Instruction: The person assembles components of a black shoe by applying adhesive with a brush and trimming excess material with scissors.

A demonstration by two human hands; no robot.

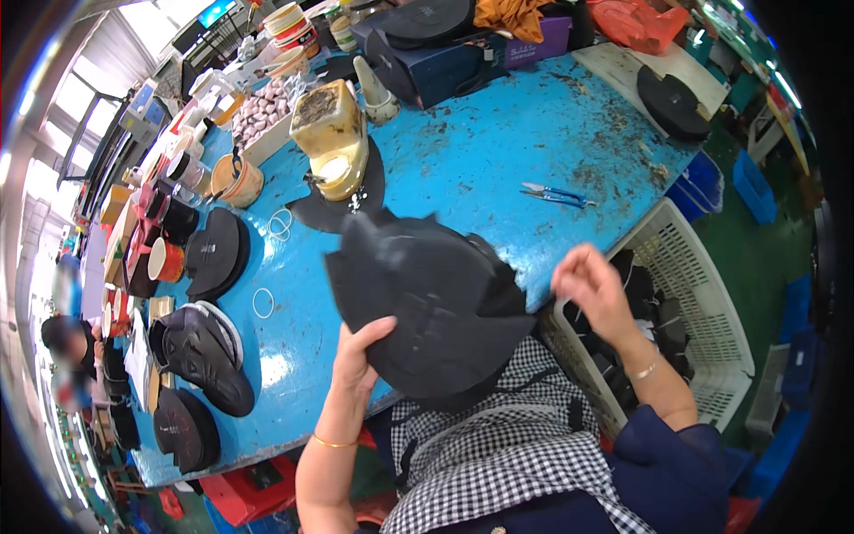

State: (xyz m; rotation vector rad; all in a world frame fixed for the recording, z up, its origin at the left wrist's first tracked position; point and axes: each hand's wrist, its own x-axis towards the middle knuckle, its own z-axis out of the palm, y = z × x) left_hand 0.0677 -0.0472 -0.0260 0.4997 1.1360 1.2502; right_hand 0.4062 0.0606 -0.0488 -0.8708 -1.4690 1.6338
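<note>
Above the near edge of the table, my left hand [360, 349] grips a stack of black shoe-upper pieces [445, 311], thumb on top and fingers hidden beneath. The pieces are flat and curved with notched edges, and faint pale marks show on the top one. To their right my right hand [598, 289] hangs in the air near a white plastic crate [707, 294], its fingers loosely bent and apart, with nothing visible in them. Inside the crate lie dark pieces [654, 311]. Beyond the held stack stands a cream glue pot [342, 142] on another black piece.
Blue-handled snips [560, 194] lie on the blue table [463, 142]. Black shoes [200, 351], stacked black pieces [218, 254] and an orange tub [238, 181] stand at left. Boxes [449, 71] line the far side; a black piece [673, 102] rests on a board at far right.
</note>
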